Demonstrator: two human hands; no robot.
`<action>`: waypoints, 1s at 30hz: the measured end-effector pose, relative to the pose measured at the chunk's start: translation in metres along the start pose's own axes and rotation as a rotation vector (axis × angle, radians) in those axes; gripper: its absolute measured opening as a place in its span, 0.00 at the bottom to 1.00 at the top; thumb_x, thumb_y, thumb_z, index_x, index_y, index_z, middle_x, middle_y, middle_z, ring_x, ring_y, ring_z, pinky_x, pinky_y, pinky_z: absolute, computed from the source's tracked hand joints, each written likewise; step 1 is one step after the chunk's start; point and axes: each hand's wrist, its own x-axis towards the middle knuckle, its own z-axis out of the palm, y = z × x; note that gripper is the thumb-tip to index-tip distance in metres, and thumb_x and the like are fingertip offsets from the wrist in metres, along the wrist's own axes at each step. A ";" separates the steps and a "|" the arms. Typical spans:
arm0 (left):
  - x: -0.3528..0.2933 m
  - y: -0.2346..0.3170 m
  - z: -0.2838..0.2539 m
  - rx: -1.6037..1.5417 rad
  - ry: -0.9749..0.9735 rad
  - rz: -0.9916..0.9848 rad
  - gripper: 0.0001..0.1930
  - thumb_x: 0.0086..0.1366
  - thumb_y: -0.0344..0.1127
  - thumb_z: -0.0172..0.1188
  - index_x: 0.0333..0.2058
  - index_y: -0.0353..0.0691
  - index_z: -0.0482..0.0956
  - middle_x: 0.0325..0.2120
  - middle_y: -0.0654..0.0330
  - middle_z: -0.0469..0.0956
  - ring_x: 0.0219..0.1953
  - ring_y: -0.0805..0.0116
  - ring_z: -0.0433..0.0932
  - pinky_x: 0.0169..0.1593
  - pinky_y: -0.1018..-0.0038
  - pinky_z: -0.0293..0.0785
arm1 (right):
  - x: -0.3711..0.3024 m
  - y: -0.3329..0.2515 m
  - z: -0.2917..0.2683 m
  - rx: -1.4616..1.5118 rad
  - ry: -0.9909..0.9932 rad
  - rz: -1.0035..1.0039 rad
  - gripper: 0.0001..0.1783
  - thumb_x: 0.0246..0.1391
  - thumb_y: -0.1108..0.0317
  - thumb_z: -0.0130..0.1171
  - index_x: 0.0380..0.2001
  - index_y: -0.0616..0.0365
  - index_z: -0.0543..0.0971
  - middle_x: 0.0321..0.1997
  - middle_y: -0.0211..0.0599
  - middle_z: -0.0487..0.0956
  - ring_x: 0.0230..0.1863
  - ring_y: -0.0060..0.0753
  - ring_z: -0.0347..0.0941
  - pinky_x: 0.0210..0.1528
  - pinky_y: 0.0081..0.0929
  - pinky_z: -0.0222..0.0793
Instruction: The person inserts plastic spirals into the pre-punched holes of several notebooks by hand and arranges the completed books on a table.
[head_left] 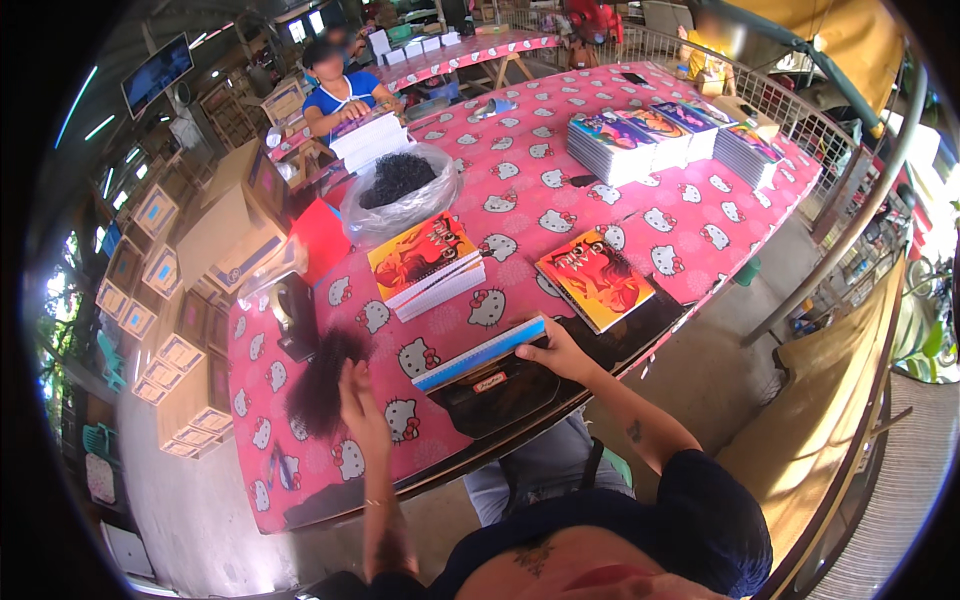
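My right hand (pixel 552 352) grips the right end of a notebook (pixel 480 356) with a blue edge, held tilted over the near table edge. My left hand (pixel 364 405) is raised with its fingers stretched out beside a bundle of thin black strands (pixel 326 385), perhaps binding coils; whether it touches them I cannot tell. Beyond the held notebook is a stack of notebooks (pixel 428 262) with orange-red covers. Another orange notebook (pixel 596 280) lies flat to the right, with a dark binding along its left edge.
A plastic bag of black strands (pixel 398 182) and a black tape dispenser (pixel 294 318) are on the pink patterned table (pixel 520 215). Stacks of colourful notebooks (pixel 625 150) stand far right. Cardboard boxes (pixel 235 215) fill the left. A person in blue (pixel 345 98) handles a stack of paper across the table.
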 end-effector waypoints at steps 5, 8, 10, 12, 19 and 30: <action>-0.080 -0.039 0.048 0.164 -0.098 -0.098 0.22 0.73 0.31 0.47 0.63 0.33 0.66 0.52 0.50 0.75 0.51 0.60 0.73 0.56 0.64 0.69 | 0.003 0.003 -0.005 0.049 -0.022 0.018 0.30 0.58 0.62 0.67 0.60 0.58 0.69 0.51 0.35 0.75 0.57 0.30 0.69 0.60 0.30 0.62; -0.057 0.038 0.050 -0.159 0.162 -0.041 0.19 0.75 0.34 0.47 0.60 0.33 0.70 0.39 0.60 0.71 0.37 0.74 0.67 0.41 0.80 0.66 | 0.004 -0.006 -0.010 -0.011 0.051 -0.070 0.35 0.55 0.61 0.69 0.62 0.57 0.68 0.55 0.38 0.72 0.59 0.33 0.67 0.60 0.33 0.61; -0.051 0.056 0.025 0.153 0.333 0.043 0.19 0.75 0.35 0.48 0.58 0.31 0.71 0.52 0.54 0.75 0.37 0.74 0.74 0.47 0.76 0.71 | 0.012 -0.043 -0.006 -0.355 0.219 -0.327 0.38 0.50 0.56 0.71 0.63 0.54 0.69 0.59 0.42 0.69 0.59 0.43 0.67 0.60 0.41 0.61; -0.057 0.051 0.016 0.195 0.238 -0.054 0.18 0.75 0.36 0.48 0.56 0.31 0.73 0.47 0.55 0.77 0.34 0.75 0.72 0.44 0.79 0.71 | 0.021 -0.086 0.010 -0.655 0.095 -0.511 0.35 0.50 0.54 0.70 0.60 0.50 0.73 0.59 0.42 0.70 0.61 0.44 0.64 0.63 0.43 0.57; -0.056 0.073 0.063 0.407 0.113 0.221 0.16 0.71 0.31 0.55 0.55 0.33 0.77 0.24 0.60 0.74 0.24 0.76 0.70 0.24 0.70 0.64 | 0.060 -0.050 0.091 -0.843 -0.338 -0.440 0.16 0.49 0.63 0.64 0.41 0.56 0.78 0.39 0.38 0.81 0.42 0.42 0.79 0.43 0.42 0.74; -0.047 0.073 0.055 0.544 0.124 0.334 0.10 0.66 0.28 0.61 0.44 0.34 0.83 0.26 0.58 0.76 0.21 0.71 0.72 0.22 0.72 0.66 | 0.059 -0.056 0.101 -0.745 -0.127 -0.527 0.06 0.48 0.63 0.62 0.28 0.51 0.78 0.24 0.34 0.80 0.28 0.42 0.79 0.33 0.39 0.74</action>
